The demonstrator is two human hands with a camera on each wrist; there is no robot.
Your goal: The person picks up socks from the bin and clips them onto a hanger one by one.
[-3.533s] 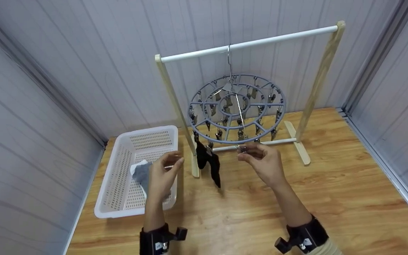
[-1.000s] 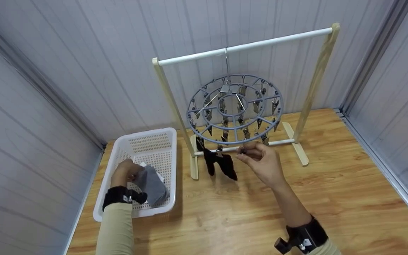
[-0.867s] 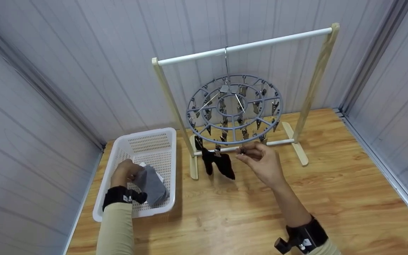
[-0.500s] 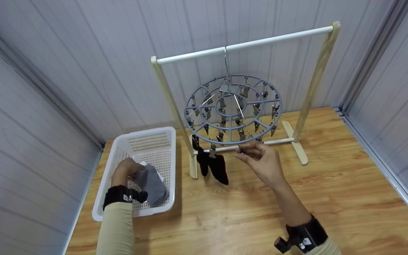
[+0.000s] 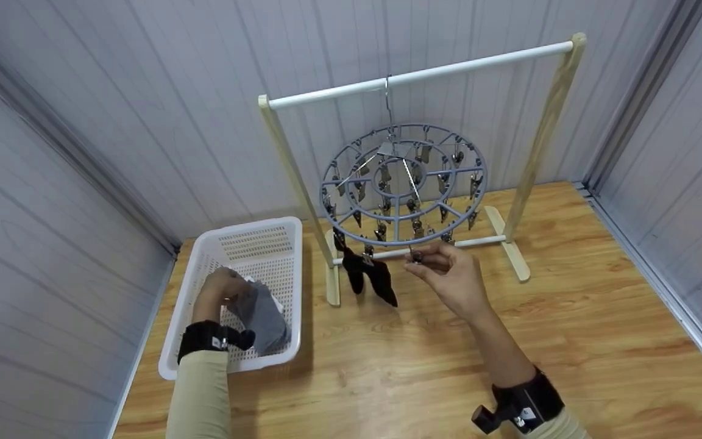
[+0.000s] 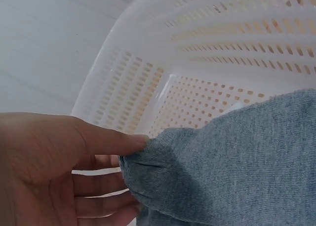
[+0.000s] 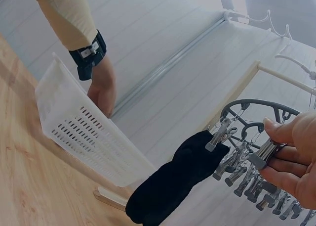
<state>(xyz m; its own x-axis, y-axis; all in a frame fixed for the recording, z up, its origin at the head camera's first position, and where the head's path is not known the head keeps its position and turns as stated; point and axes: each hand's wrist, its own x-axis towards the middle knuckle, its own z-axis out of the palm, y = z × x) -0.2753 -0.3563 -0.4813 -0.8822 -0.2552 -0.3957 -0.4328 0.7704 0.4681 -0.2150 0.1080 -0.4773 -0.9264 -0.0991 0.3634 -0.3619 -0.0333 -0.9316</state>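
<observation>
My left hand (image 5: 222, 288) is inside the white basket (image 5: 300, 286). In the left wrist view its thumb and forefinger pinch the edge of a grey-blue sock (image 6: 237, 161). A bit of white cloth shows behind that sock in the head view. My right hand (image 5: 448, 274) holds a metal clip (image 7: 265, 153) between thumb and fingers, at the front rim of the round clip hanger (image 5: 396, 242). Just left of it, black socks (image 5: 375, 277) hang from clips on the same rim. In the right wrist view a clip bites the black sock's upper end.
The hanger hooks onto the white bar (image 5: 479, 64) of a wooden-legged rack (image 5: 549, 134). Many other clips dangle from its rings. The basket stands on a wood-grain surface (image 5: 375, 378), left of the rack, with pale panel walls (image 5: 162, 91) behind and at both sides.
Since the earliest frame, my left hand has moved from beside the rack into the basket and taken the grey-blue sock's edge. My right hand stays at the rim; the hanger and black socks sway slightly.
</observation>
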